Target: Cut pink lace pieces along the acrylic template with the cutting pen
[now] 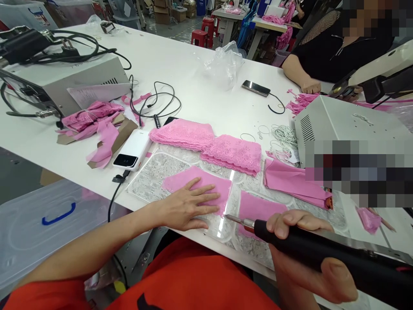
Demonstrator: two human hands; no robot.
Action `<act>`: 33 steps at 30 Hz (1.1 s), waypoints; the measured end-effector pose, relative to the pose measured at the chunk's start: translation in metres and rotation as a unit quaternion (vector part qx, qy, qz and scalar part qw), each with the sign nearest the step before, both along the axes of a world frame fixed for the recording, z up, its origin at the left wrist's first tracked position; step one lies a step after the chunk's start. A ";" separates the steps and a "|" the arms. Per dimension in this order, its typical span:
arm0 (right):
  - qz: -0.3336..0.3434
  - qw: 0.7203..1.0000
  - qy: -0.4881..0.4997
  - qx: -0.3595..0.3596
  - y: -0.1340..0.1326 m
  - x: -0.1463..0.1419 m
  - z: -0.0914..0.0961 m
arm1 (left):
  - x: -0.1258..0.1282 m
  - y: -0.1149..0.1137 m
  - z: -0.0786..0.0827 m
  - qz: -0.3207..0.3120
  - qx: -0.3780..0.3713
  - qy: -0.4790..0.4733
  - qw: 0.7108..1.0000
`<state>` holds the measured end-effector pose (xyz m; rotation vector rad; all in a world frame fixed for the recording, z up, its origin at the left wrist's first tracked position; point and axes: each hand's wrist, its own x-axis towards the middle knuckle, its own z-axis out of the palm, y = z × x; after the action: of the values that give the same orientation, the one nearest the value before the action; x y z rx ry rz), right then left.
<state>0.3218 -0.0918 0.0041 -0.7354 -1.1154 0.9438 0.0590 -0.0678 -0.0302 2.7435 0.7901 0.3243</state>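
My left hand point(193, 206) lies flat with fingers spread, pressing on a pink fabric piece point(222, 189). That piece rests on a glossy, grey-speckled board point(155, 174). My right hand point(306, 273) is wrapped round a thick black handheld tool point(284, 239) with a slim metal tip. The tip points left, close to the fabric's lower right corner; whether it touches cannot be made out. A second pink piece point(261, 206) lies to the right, partly behind the tool. Two stacks of pink lace, a left one point(183, 133) and a right one point(234, 153), sit just beyond.
A white power bank point(134, 148) with a cable stands left, near a grey machine box point(87, 82). Folded pink fabric point(290, 181), white elastic cord point(285, 135) and another grey box point(348, 125) are right. Across the table, beyond a phone point(256, 88), sits a person point(342, 47).
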 end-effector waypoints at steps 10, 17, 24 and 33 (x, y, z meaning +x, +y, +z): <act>0.007 1.000 -0.006 0.006 0.000 -0.001 0.000 | 0.002 -0.002 -0.005 -0.002 0.026 0.002 1.000; 0.011 1.000 0.005 0.020 0.003 -0.002 0.001 | 0.002 -0.005 -0.006 0.001 0.045 0.010 0.999; 0.027 0.999 0.012 0.014 0.000 -0.003 0.002 | 0.004 -0.007 -0.007 0.008 0.068 0.008 0.998; 0.048 0.998 0.025 -0.011 -0.001 -0.003 0.004 | 0.006 -0.010 -0.009 0.024 0.100 0.003 0.995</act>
<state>0.3192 -0.0928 0.0079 -0.6778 -1.1048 1.0515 0.0647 -0.0783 -0.0393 2.9151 0.8707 0.4279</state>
